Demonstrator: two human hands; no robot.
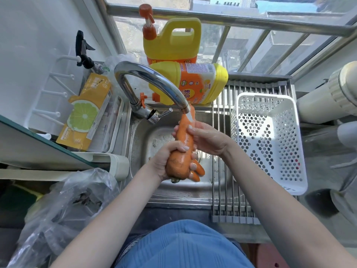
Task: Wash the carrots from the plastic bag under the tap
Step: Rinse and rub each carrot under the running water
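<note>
while water runs from the tap (150, 84), the left hand (170, 159) grips the carrot (182, 149) at its thick end. the right hand (207, 139), at two o'clock, curls its fingers round the tip.

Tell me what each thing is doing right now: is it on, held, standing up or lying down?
tap: on, water running onto the carrot
carrot: held under the stream, wet
left hand: grips the carrot's thick end
right hand: holds the thin end
small carrots: lying in the sink
yellow jug: standing upright
second jug: lying on its side
white basket: upright on the rack
plastic bag: crumpled, open
</note>
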